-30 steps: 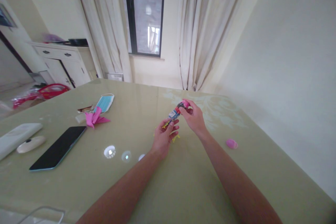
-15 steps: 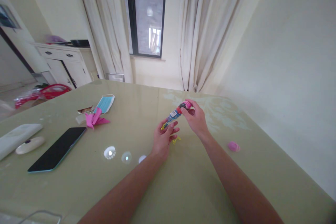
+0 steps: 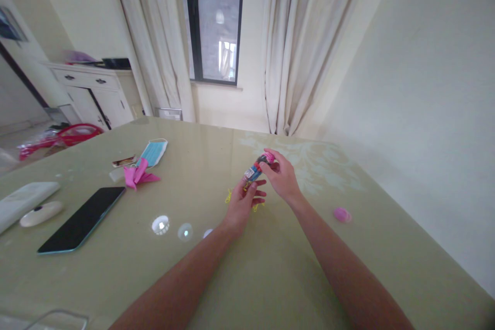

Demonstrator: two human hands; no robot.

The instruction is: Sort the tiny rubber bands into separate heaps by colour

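Both hands hold a slim multicoloured bundle [image 3: 253,170] over the middle of the table. It is blue in the middle, red and dark farther up, and pink at its far end, with a small white label. Its exact kind I cannot make out. My left hand [image 3: 240,205] grips the near end, thumb on top, other fingers partly stretched out. Thin yellow strands [image 3: 228,196] hang out on both sides of that hand. My right hand [image 3: 284,178] pinches the far end between thumb and fingers. A pink oval thing [image 3: 342,215] lies on the table right of my right forearm.
On the left of the glossy table [image 3: 185,289] lie a black-screened phone [image 3: 83,220], a white oval case [image 3: 42,214], a long white object [image 3: 25,203], a folded pink paper [image 3: 139,175] and a blue face mask [image 3: 152,153]. A wall [image 3: 425,113] borders the right side.
The bundle and both hands have shifted slightly, its far end a little left and down. Yellow strands now show left of my left hand as well. The view has turned very slightly.
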